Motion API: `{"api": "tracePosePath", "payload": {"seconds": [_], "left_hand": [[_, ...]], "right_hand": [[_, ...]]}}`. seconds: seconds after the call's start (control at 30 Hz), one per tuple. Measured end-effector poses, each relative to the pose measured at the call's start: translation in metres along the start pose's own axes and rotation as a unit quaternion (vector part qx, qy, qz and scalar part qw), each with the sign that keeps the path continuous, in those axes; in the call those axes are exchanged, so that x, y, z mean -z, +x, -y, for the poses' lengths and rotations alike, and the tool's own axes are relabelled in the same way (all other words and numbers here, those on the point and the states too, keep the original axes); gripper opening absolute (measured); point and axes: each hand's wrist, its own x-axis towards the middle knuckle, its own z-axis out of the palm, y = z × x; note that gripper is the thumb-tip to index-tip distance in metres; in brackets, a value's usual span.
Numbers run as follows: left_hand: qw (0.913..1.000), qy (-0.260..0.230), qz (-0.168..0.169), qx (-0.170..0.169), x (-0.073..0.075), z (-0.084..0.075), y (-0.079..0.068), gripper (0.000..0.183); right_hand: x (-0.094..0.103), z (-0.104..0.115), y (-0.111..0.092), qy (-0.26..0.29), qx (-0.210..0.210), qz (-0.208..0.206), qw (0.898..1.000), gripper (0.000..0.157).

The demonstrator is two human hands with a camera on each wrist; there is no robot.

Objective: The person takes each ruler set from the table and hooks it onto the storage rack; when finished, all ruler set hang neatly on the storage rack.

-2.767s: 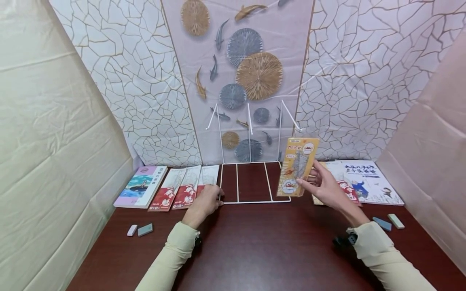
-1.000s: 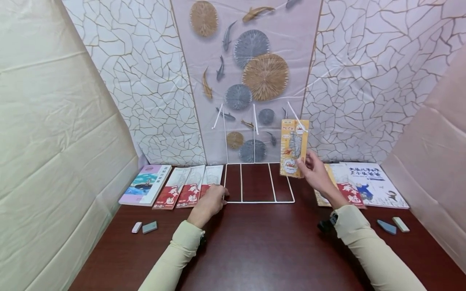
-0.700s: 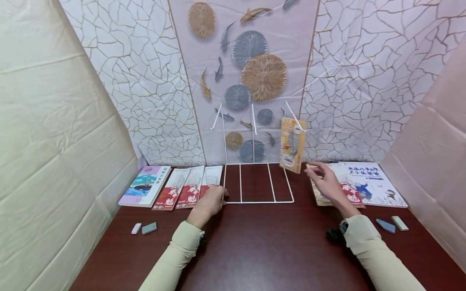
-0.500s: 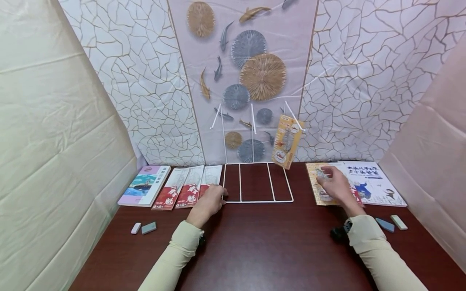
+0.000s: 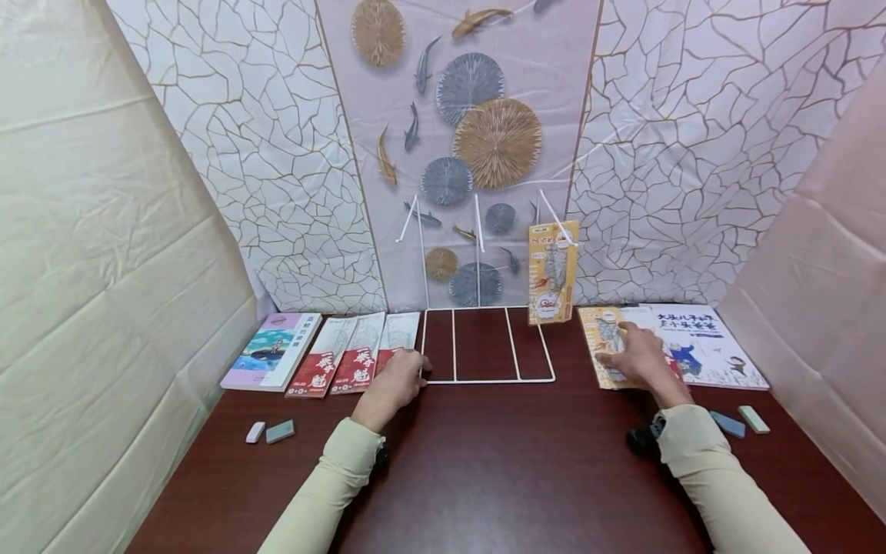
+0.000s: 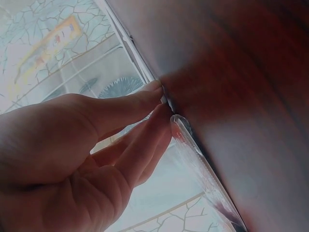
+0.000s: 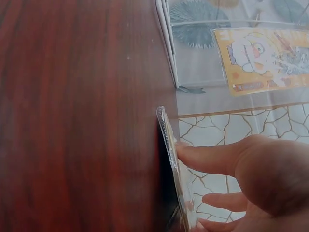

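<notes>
My left hand (image 5: 391, 388) pinches the front left corner of a white wire rack's base (image 5: 484, 382) between thumb and fingers. On the rack's right hook hangs a yellow blister pack (image 5: 552, 269) marked DUCK, which also shows in the right wrist view. My right hand (image 5: 640, 358) is over a second yellow blister pack (image 5: 594, 338) lying flat on the table at the right. In the right wrist view its thumb touches that pack's face (image 7: 172, 152), and the other fingers are spread. The rack's left hook (image 5: 407, 219) and middle hook (image 5: 479, 223) hold nothing.
Several red and white packs (image 5: 321, 362) and a book (image 5: 273, 350) lie left of the rack. A white book (image 5: 713, 346) and a red pack lie at the right. Erasers (image 5: 280, 431) lie on both sides. Fabric walls surround the dark table (image 5: 498, 477).
My right hand brought the yellow pack onto the right hook and let go; the pack swung there. The hand then moved right and down to the other yellow pack. My left hand stayed at the rack.
</notes>
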Motion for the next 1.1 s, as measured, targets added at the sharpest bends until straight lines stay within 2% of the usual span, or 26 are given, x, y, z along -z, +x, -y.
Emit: {"api": "tracePosePath", "payload": {"seconds": [0.3, 0.47, 0.67, 0.83, 0.97, 1.1], "left_hand": [[0.9999, 0.01, -0.001, -0.011, 0.0, -0.002, -0.002, 0.019], [0.9999, 0.01, 0.002, -0.011, 0.0, -0.003, -0.002, 0.018], [0.9999, 0.008, 0.002, -0.01, -0.002, -0.002, 0.0, 0.018], [0.9998, 0.009, -0.002, -0.017, -0.004, -0.001, 0.0, 0.018], [0.9998, 0.014, -0.002, -0.017, -0.004, 0.0, 0.001, 0.018], [0.9998, 0.018, -0.002, -0.013, -0.004, -0.001, 0.0, 0.017]], "right_hand": [[0.002, -0.006, 0.002, 0.041, -0.039, -0.016, 0.998, 0.093], [0.005, -0.002, 0.0, 0.094, -0.033, -0.043, 0.994, 0.075], [0.006, 0.008, 0.0, 0.136, 0.007, -0.111, 0.984, 0.054], [0.01, 0.015, -0.001, 0.184, 0.017, -0.163, 0.969, 0.056], [0.017, 0.024, -0.002, 0.242, 0.014, -0.18, 0.953, 0.057], [0.024, 0.036, -0.005, 0.325, 0.05, -0.175, 0.928, 0.055]]}}
